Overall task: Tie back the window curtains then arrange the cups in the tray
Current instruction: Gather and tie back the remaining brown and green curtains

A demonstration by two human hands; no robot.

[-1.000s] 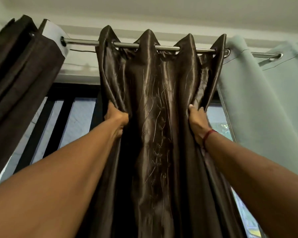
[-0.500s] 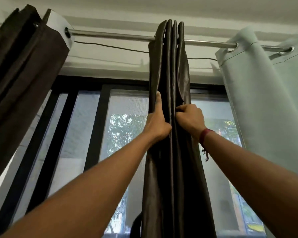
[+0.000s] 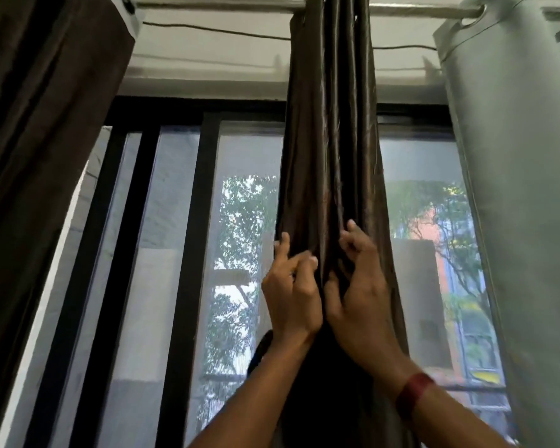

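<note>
Bunching the shiny brown curtain (image 3: 330, 140), which hangs from the rod (image 3: 227, 3) in the middle of the window (image 3: 175, 221), goes best if the left hand (image 3: 291, 295) and right hand (image 3: 359, 302), close together with fingers curled into its folds, grab every fold so none slips out.

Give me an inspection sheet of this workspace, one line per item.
Surface: nothing seen.
Job's things: satin curtain gathered into tight folds, hanging from the rod; no tie-back seen, nothing else of the job in view.
Clutter: nothing seen.
Hands: left hand and right hand grip the satin curtain's folds, side by side.
Cables: thin black wire runs just below the rod.
Surroundings: dark-framed window, brown curtain at left, pale curtain at right, trees outside.
</note>
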